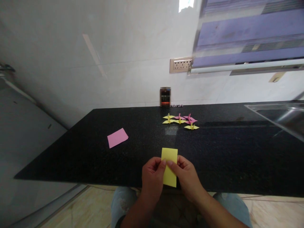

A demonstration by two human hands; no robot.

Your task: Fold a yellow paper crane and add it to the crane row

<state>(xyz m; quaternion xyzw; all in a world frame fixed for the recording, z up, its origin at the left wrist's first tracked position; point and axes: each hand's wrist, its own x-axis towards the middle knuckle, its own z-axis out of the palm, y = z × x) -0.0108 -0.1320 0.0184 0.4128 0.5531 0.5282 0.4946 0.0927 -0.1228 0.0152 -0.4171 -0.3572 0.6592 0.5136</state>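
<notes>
A yellow sheet of paper, a narrow upright rectangle, is held between both hands just above the counter's front edge. My left hand pinches its left side, thumb on the front face and fingers curled behind. From the other side, my right hand grips it in the same way, its thumb tip close to the left one. Beyond the hands, several folded paper cranes stand grouped on the counter, among them a yellow crane and a pink crane.
Pink paper lies on the black counter to the left. A phone-like dark object leans on the back wall beside a small beaded strand. A metal sink is at the right. Wall sockets sit above.
</notes>
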